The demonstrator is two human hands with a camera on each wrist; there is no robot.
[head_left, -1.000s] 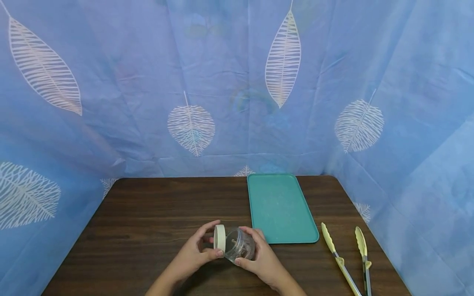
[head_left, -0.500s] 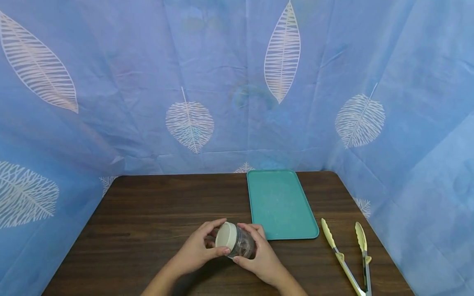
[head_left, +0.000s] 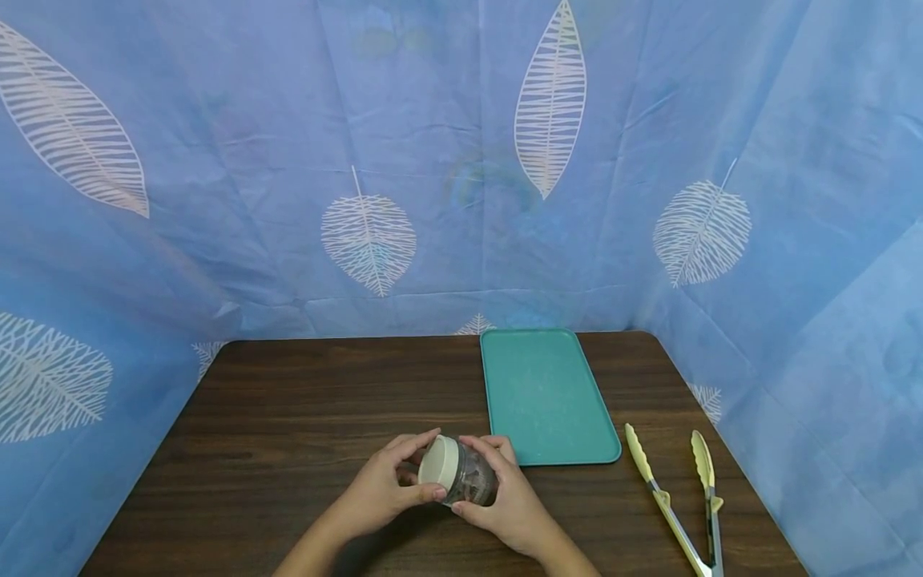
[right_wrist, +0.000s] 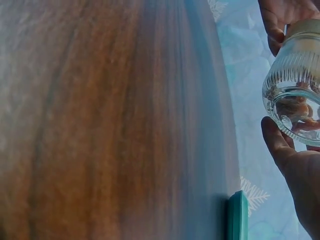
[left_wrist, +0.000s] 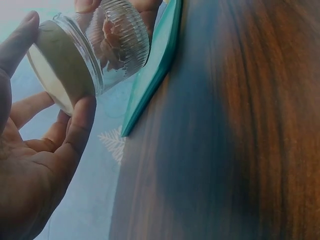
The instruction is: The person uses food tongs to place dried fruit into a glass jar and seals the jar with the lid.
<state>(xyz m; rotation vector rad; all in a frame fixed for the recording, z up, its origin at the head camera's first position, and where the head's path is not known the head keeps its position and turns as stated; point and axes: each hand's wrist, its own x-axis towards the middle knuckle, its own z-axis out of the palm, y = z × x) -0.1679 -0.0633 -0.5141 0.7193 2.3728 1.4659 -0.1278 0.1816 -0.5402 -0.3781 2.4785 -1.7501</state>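
Observation:
Above the near part of the table, a clear ribbed jar tilts with its mouth to the left. Its cream lid sits at the mouth; whether it is fully seated, I cannot tell. My left hand grips the lid by its rim, thumb and fingers on opposite sides, as the left wrist view also shows. Around the jar's base end, my right hand holds the glass between thumb and fingers. Brownish pieces lie inside the jar, their kind unclear.
A teal tray lies at the back right of the dark wooden table. Yellow-tipped metal tongs rest spread apart at the right edge. A blue leaf-patterned cloth hangs behind and along the sides.
The lid was edge-on at the jar's mouth; both have since turned so its flat top faces the head camera. Both hands keep their hold. The head view has shifted slightly.

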